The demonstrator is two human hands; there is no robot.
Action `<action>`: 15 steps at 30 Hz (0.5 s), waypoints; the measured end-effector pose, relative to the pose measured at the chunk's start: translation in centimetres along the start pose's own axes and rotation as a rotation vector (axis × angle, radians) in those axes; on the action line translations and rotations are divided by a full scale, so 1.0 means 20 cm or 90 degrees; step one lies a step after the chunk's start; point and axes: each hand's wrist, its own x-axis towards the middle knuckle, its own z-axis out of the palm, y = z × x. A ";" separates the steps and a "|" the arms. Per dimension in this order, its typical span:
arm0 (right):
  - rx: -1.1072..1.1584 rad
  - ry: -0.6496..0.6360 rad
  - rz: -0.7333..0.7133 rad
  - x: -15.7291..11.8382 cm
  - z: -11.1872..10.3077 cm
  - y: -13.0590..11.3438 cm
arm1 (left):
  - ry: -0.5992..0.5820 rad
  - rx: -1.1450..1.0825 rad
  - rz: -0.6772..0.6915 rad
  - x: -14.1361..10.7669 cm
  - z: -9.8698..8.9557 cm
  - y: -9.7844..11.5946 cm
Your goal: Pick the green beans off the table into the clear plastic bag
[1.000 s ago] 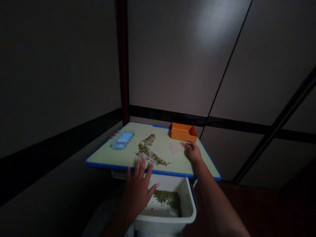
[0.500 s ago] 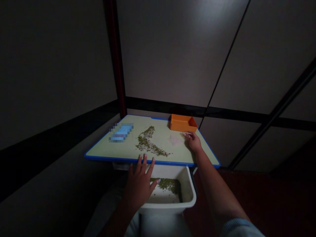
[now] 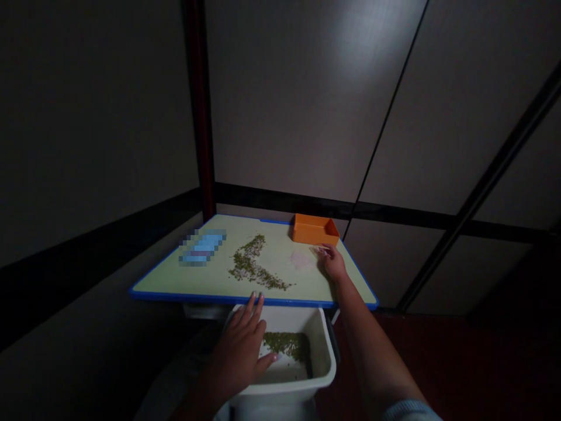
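"So, what's the left hand (image 3: pixel 239 356) up to?"

"It's open, palm down, fingers spread, above the near corner of a white plastic bin (image 3: pixel 328 362). Its fingertips reach the front edge of a green cutting board (image 3: pixel 307 286)."

"Is it holding anything?"

"Nothing I can see. I can't tell if the palm actually touches the bin's rim, though."

"And the right hand (image 3: pixel 332 263)?"

"That one's on the board, toward the right side, with its fingers drawn together. It's beside a pale pink smear (image 3: pixel 301 260) and close to the front corner of an orange tray (image 3: pixel 314 229). Something pale may be at the fingertips, but it's too small and dim to say whether they're pinching it."

"Where are the small green grains (image 3: pixel 252 266)?"

"They lie in a long bent streak across the middle of the board, and a patch of the same grains (image 3: pixel 287 345) sits on the bin's floor, below the left hand."

"What else is around?"

"A blurred blue thing (image 3: pixel 202 248) lies on the board's left side, a dark red post (image 3: pixel 199 117) stands behind the board, and a pale blue sleeve (image 3: pixel 409 411) shows at the bottom edge."
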 end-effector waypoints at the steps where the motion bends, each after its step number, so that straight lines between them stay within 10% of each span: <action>1: 0.001 -0.001 -0.002 0.00 0.00 0.01 | -0.003 0.003 -0.004 0.00 0.01 0.00; 15: 0.035 -0.007 0.021 -0.01 -0.01 -0.03 | -0.012 0.022 -0.012 0.01 -0.02 0.02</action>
